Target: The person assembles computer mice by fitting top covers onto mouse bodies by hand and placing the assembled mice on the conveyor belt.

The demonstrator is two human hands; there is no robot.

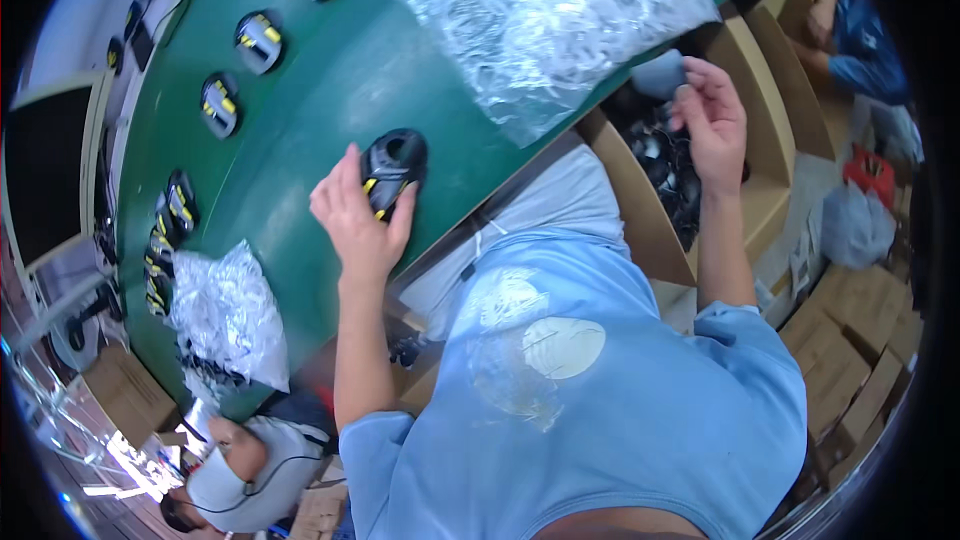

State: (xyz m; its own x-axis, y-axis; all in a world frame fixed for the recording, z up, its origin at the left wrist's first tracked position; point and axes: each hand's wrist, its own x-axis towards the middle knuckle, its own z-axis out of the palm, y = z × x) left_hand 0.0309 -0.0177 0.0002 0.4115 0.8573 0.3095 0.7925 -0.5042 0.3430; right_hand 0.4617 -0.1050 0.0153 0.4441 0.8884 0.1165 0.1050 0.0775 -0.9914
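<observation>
My left hand (358, 212) is closed around a black plastic device (402, 152) with yellow accents and a round opening at its upper end; it rests on the green table (300, 105). Between thumb and fingers my right hand (712, 120) pinches a thin grey-blue piece with a rounded edge (657, 75); its exact kind does not show. That hand is above an open cardboard box (768, 162) beside the table, which holds many dark, shiny parts (665, 172).
Similar devices (258, 41) stand spaced along the table's far side. A large transparent plastic bag (540, 25) of small pieces lies ahead, a smaller bag (228, 305) at left. Co-workers sit at lower left (255, 470) and upper right (868, 50). Cardboard boxes (845, 340) stand at right.
</observation>
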